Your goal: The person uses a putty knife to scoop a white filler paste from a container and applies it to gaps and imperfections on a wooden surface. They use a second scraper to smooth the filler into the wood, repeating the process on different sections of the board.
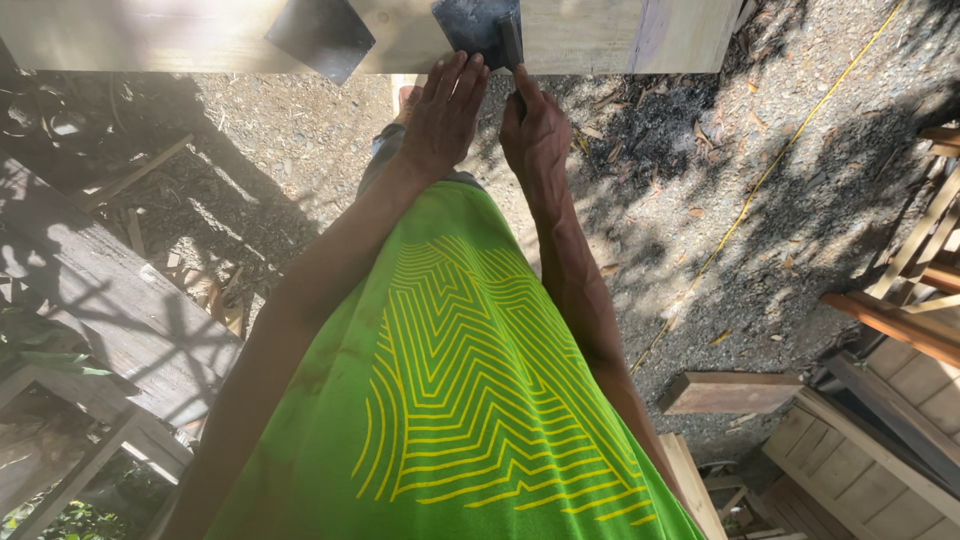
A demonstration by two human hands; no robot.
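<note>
Both hands work at the twelve o'clock edge of the view, where a pale wooden beam (600, 35) runs across the top. The left hand (442, 115) lies flat and open, fingers stretched together, their tips touching the lower edge of a dark metal plate (475, 25) that sits against the face of the beam; it grips nothing, only presses or steadies. The right hand (535, 135), just beside it toward one o'clock, reaches up with the thumb and first fingers closed on the right edge of that same plate, where a narrow grey lip folds out (how tightly it pinches cannot be told, since the fingertips are partly hidden). A second dark plate (320, 35), turned like a diamond, rests on the beam toward eleven o'clock, apart from both hands and untouched. As a judgement, the fitting of the plate looks to be in its early or middle part: it is up against the wood and being held in place, but no screws, nails or tool show near it, so fastening appears not yet done. Below, a bright green shirt (450, 400) fills six o'clock, a yellow cord (760, 180) crosses the gravel ground (680, 200) toward two o'clock, and a short plank (730, 392) lies at four o'clock.
</note>
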